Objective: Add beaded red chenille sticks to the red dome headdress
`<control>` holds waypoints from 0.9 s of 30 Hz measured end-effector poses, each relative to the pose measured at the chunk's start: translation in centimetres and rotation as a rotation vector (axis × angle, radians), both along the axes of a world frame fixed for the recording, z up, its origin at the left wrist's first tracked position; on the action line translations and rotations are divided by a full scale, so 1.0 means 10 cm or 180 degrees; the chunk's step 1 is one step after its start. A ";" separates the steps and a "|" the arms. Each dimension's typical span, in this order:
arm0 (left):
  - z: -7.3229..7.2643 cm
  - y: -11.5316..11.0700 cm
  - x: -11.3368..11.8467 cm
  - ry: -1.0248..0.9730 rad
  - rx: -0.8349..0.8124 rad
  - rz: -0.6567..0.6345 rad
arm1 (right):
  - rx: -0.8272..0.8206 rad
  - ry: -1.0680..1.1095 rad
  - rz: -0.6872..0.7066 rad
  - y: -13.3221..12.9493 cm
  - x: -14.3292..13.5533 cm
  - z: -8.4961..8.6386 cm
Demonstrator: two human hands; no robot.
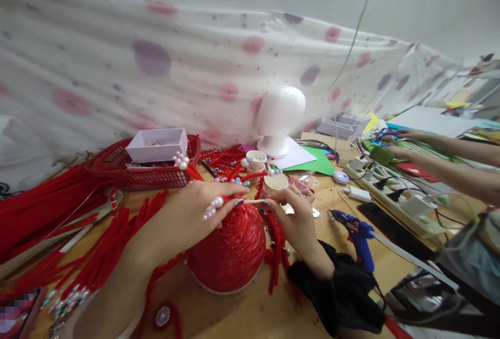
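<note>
A red dome-shaped headpiece (pixel 230 250), edged with small pearls, sits on the wooden table in front of me. Just above its top, my left hand (pixel 207 198) and my right hand (pixel 295 214) are closed, fingertips almost meeting. A thin pale strip (pixel 253 201) runs between them, pinched at both ends. Pearl clusters (pixel 213 208) show against the left hand's fingers. Red stems with pearl ends (pixel 187 164) stick out behind the hands. Red strands with beads (pixel 276 240) hang down at the dome's right side. The far side of the dome is hidden behind my fingers.
A red basket (pixel 144 177) holds a white box (pixel 156 146). Behind the hands stand paper cups (pixel 256 161) and a white foam head (pixel 280 115). To the right are a blue glue gun (pixel 357 235) and a power strip (pixel 406 209). Another person's arms (pixel 441 164) reach in.
</note>
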State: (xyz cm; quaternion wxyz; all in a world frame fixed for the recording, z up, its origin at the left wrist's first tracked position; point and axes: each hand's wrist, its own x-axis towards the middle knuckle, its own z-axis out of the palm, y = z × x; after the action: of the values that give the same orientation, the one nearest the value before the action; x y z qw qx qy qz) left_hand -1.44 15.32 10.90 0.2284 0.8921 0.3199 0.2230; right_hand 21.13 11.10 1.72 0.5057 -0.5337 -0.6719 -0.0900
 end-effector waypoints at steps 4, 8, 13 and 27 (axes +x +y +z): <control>-0.02 0.01 -0.01 -0.0052 -0.0073 0.0100 | -0.0082 -0.0112 0.0246 0.01 0.02 0.00; -0.03 0.02 -0.02 -0.0127 -0.0079 0.0046 | 0.0044 -0.0232 0.0389 0.01 0.04 0.02; -0.02 0.01 0.00 -0.0185 0.0037 0.0166 | 0.0370 -0.0094 0.0388 -0.01 0.04 0.05; -0.02 0.01 0.06 -0.0075 0.0415 0.0244 | 0.0683 -0.0358 0.0676 -0.03 0.12 0.11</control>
State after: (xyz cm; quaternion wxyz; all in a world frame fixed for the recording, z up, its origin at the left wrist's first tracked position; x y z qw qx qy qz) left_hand -0.88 15.40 10.70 0.1649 0.8895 0.3359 0.2624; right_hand 22.33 10.82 2.80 0.5281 -0.3967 -0.7383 -0.1370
